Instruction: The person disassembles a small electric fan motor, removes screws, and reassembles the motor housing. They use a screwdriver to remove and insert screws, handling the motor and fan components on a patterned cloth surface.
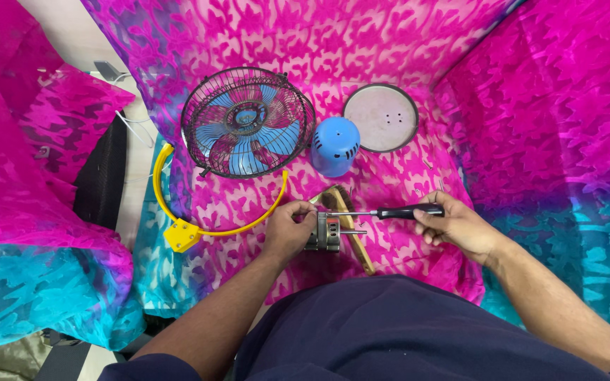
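1. Nearest us lies our dark navy lap [389, 331], just below both hands
2. Our left hand [287, 231] has its fingers curled tight around the small grey metal fan motor [324, 233], which rests on the pink and turquoise patterned cloth [530, 141]
3. Our right hand [456, 226] has its fingers wrapped round the black-handled screwdriver [389, 212], tip at the motor
4. We judge the tip could slip and jab our left fingers, or a loosened screw could vanish into the cloth folds
5. Farther off sit the black wire fan cage with blue blades [247, 121], blue plastic motor cover [335, 145], round grey base plate [380, 118], yellow curved bracket [192, 226] and wooden brush [351, 226]

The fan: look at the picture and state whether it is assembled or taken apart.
Taken apart. The caged blades, blue motor cover, round base plate and yellow bracket lie separately; the left hand holds the bare motor.
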